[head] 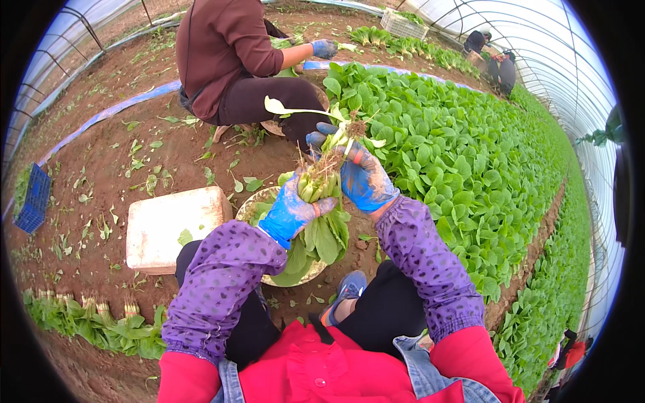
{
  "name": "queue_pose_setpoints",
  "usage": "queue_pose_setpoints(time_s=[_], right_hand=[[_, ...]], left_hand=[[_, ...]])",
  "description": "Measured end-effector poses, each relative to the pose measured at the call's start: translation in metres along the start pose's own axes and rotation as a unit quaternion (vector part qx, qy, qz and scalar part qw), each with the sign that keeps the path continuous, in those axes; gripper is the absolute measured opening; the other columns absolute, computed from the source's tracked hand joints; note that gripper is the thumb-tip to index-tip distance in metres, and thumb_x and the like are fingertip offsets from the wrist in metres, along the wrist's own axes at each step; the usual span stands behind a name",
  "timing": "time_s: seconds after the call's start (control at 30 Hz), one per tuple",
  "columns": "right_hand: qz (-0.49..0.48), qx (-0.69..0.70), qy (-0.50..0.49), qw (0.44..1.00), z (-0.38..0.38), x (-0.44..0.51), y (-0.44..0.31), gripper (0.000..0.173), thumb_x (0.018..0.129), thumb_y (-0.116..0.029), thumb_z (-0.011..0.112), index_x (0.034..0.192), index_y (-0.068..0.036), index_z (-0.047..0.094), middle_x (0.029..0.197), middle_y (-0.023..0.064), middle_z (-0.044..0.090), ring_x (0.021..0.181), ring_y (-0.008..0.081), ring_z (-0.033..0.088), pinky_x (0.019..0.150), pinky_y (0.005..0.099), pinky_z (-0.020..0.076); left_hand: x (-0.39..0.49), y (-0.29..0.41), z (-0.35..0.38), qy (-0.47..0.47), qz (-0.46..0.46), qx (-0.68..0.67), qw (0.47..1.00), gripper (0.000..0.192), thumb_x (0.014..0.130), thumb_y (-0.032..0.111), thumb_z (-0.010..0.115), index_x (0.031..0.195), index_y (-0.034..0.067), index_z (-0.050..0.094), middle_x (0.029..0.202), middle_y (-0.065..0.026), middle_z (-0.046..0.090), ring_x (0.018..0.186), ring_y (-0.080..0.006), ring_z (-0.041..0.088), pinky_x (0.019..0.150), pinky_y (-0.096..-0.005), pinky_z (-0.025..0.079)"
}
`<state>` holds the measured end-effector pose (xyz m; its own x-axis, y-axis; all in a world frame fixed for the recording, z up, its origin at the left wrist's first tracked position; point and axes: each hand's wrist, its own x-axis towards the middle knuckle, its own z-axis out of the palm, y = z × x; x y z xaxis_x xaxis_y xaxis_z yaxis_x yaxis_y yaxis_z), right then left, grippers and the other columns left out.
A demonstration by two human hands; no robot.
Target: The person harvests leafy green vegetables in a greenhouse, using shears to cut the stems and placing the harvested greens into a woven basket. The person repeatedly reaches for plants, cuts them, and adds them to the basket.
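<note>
My left hand (291, 209), in a soiled blue glove, grips a bunch of leafy greens (325, 234). The bunch is held roots up, its leaves hanging down over a round basin (245, 209) between my legs. Just above and to the right, my right hand (367, 176), gloved the same way, has its fingers around a loose green plant (345, 132). A clump of soil clings to that plant's roots, and one pale stem sticks out to the left. The right fingertips are partly hidden behind stems and roots.
A dense bed of greens (443, 151) grows at right. A white box (171, 226) stands left of the basin, with tied bundles (103, 317) nearer me and a blue crate (34, 196) farther left. Ahead sits a co-worker (227, 55); other people (496, 65) are farther back.
</note>
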<state>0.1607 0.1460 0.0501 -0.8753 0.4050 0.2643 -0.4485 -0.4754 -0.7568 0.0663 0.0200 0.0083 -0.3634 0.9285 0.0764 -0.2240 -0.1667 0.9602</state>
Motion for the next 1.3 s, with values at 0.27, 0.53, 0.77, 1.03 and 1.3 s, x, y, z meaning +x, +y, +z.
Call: queue_pose_setpoints(time_s=[0.27, 0.53, 0.77, 1.03, 1.3], right_hand=[[0.12, -0.293, 0.068, 0.946, -0.018, -0.035, -0.036, 0.043, 0.091, -0.037, 0.05, 0.113, -0.001, 0.055, 0.103, 0.0096, 0.063, 0.093, 0.0162, 0.06, 0.081, 0.0272, 0.0469], [0.07, -0.306, 0.138, 0.939, -0.014, -0.021, -0.012, 0.024, 0.086, -0.011, 0.06, 0.108, -0.003, 0.054, 0.09, 0.0045, 0.06, 0.078, 0.0122, 0.06, 0.071, 0.0246, 0.0496], [0.015, -0.332, 0.14, 0.933, -0.003, -0.015, -0.021, 0.026, 0.086, -0.011, 0.06, 0.11, 0.0, 0.057, 0.095, 0.0024, 0.059, 0.08, 0.0068, 0.054, 0.074, 0.0208, 0.0449], [0.013, -0.346, 0.187, 0.919, -0.026, -0.002, 0.014, 0.028, 0.076, -0.012, 0.071, 0.101, -0.002, 0.062, 0.09, 0.0013, 0.059, 0.078, 0.0092, 0.052, 0.073, 0.0244, 0.0438], [0.134, -0.181, 0.042, 0.973, -0.024, -0.023, -0.019, 0.026, 0.084, -0.016, 0.062, 0.105, -0.001, 0.06, 0.097, 0.0048, 0.062, 0.095, 0.011, 0.054, 0.086, 0.0287, 0.0422]], left_hand=[[0.0, 0.003, -0.04, 0.061, 0.079, 0.226, 0.969, 0.063, 0.068, 0.001, 0.072, 0.12, 0.003, 0.037, 0.114, -0.0069, 0.051, 0.1, -0.0145, 0.052, 0.085, -0.0285, 0.046], [-0.014, 0.001, -0.057, 0.058, 0.119, 0.473, 0.871, 0.067, 0.064, 0.002, 0.074, 0.12, 0.001, 0.038, 0.11, -0.0065, 0.052, 0.095, -0.0154, 0.054, 0.081, -0.027, 0.048], [-0.023, 0.027, -0.058, 0.112, 0.18, 0.61, 0.763, 0.046, 0.056, 0.011, 0.074, 0.098, 0.005, 0.056, 0.11, -0.0131, 0.049, 0.087, -0.0345, 0.055, 0.073, -0.0391, 0.046], [-0.026, 0.03, -0.05, 0.099, 0.177, 0.688, 0.697, 0.046, 0.055, 0.008, 0.07, 0.099, 0.008, 0.057, 0.114, -0.0107, 0.049, 0.085, -0.0332, 0.054, 0.075, -0.0408, 0.045], [-0.027, 0.029, -0.068, 0.118, 0.18, 0.693, 0.688, 0.048, 0.054, 0.009, 0.072, 0.1, 0.008, 0.057, 0.115, -0.0108, 0.049, 0.087, -0.0334, 0.054, 0.075, -0.0401, 0.045]])
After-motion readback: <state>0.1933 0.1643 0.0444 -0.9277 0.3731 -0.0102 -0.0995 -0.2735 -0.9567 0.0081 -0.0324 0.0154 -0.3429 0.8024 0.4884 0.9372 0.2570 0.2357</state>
